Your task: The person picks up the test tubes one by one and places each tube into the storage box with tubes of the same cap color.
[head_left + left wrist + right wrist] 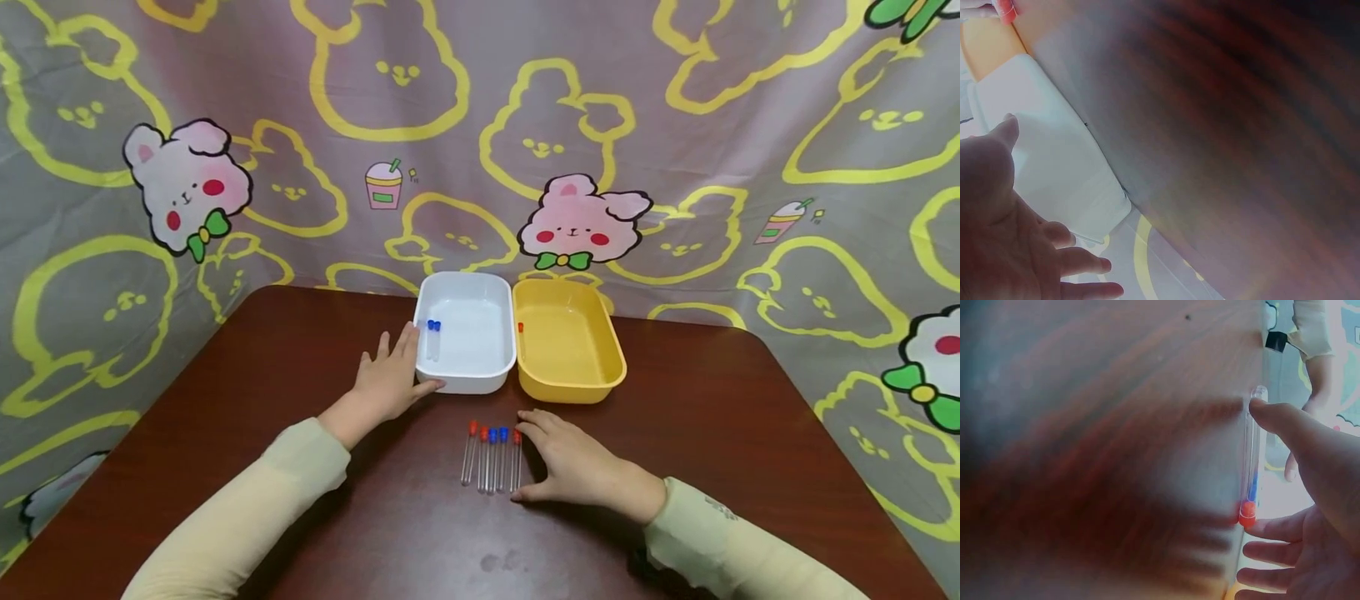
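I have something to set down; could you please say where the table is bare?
The table has bare patches right of the yellow tub and left of the white tub, beyond the left grip. It is crowded before the tubs, with capped tubes beside the right grip.

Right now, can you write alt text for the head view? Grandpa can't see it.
A person's right hand by red- and blue-capped tubes on a table; left hand at a white tub, beside a yellow tub. More tubes lie in both tubs.
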`<state>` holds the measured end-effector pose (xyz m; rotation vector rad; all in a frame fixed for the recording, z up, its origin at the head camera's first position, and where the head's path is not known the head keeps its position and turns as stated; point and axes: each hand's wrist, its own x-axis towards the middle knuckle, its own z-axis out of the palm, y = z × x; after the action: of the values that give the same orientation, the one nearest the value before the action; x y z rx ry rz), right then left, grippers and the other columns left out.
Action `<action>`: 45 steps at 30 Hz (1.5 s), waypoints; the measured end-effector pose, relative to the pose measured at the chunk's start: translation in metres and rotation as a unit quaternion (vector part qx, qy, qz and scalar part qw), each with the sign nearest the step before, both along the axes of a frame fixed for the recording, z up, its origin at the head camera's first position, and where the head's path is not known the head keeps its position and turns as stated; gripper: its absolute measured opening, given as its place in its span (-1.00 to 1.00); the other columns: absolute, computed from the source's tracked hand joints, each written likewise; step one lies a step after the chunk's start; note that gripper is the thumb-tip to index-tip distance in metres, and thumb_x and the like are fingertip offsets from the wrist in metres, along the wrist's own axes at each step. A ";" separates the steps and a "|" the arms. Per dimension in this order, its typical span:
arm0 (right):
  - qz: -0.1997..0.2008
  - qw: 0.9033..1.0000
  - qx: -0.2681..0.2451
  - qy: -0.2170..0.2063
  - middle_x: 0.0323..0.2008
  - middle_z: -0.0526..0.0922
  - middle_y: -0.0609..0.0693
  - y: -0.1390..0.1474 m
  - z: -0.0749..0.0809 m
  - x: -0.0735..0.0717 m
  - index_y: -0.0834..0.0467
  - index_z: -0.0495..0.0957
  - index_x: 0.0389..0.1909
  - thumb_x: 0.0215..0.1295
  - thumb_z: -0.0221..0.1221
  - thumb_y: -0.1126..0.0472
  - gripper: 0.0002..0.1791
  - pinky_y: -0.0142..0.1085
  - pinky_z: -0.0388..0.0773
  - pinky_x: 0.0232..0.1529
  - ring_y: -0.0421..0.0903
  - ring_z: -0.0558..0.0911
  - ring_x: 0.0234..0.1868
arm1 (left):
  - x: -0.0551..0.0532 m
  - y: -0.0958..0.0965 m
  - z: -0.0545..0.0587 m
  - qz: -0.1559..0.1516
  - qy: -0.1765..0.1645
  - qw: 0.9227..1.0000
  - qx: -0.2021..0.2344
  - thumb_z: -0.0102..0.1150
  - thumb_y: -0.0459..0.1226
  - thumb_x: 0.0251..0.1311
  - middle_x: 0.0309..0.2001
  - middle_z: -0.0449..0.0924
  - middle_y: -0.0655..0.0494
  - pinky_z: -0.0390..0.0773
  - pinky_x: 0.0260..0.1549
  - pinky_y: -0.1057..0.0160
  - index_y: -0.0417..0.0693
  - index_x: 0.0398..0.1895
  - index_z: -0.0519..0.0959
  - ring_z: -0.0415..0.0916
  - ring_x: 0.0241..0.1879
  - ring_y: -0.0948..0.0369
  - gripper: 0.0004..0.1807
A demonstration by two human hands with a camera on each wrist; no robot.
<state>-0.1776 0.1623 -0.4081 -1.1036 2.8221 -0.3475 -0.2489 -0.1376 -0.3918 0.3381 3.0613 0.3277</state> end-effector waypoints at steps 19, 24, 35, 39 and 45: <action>0.022 0.999 -0.025 0.009 0.44 0.33 0.27 0.006 0.009 -0.004 0.36 0.44 0.34 0.02 0.53 -0.23 0.02 0.07 0.33 0.37 0.21 0.35 0.43 | 0.000 -0.007 0.002 0.000 0.005 1.000 -0.001 0.12 0.25 0.37 0.63 -0.19 -0.22 0.08 0.32 -0.45 -0.32 0.64 -0.16 -0.17 0.54 -0.35 0.14; 0.031 0.999 -0.031 0.022 0.43 0.35 0.25 0.009 0.014 -0.005 0.36 0.45 0.33 -0.02 0.55 -0.21 0.02 0.04 0.35 0.36 0.16 0.38 0.42 | 0.000 -0.005 0.002 -0.001 0.006 1.000 0.000 0.12 0.26 0.37 0.63 -0.19 -0.22 0.08 0.33 -0.45 -0.32 0.64 -0.16 -0.18 0.54 -0.35 0.15; 0.030 0.997 -0.039 0.054 0.36 0.47 0.18 0.012 0.032 -0.007 0.32 0.44 0.36 -0.08 0.58 -0.21 0.06 0.01 0.41 0.33 0.11 0.46 0.36 | 0.001 -0.002 0.000 -0.004 0.003 1.000 -0.001 0.11 0.25 0.38 0.63 -0.19 -0.22 0.07 0.33 -0.45 -0.32 0.64 -0.16 -0.18 0.54 -0.35 0.13; 0.028 0.997 -0.047 0.061 0.30 0.50 0.18 0.014 0.038 -0.008 0.32 0.43 0.36 -0.10 0.60 -0.16 0.06 0.01 0.42 0.31 0.12 0.50 0.32 | 0.000 0.000 0.001 -0.005 0.002 1.000 0.000 0.12 0.25 0.38 0.63 -0.19 -0.22 0.05 0.33 -0.45 -0.32 0.64 -0.15 -0.19 0.54 -0.35 0.13; 0.016 0.998 -0.045 0.048 0.28 0.51 0.15 0.016 0.048 -0.011 0.30 0.41 0.38 -0.08 0.60 -0.19 0.07 0.01 0.42 0.32 0.11 0.49 0.30 | 0.000 -0.001 0.000 -0.005 0.000 1.000 0.000 0.11 0.25 0.38 0.63 -0.20 -0.21 0.03 0.34 -0.46 -0.31 0.64 -0.16 -0.22 0.54 -0.35 0.13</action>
<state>-0.1887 0.1780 -0.3598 -1.2132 2.8937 -0.4357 -0.2491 -0.1381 -0.3920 0.3531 3.0591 0.3258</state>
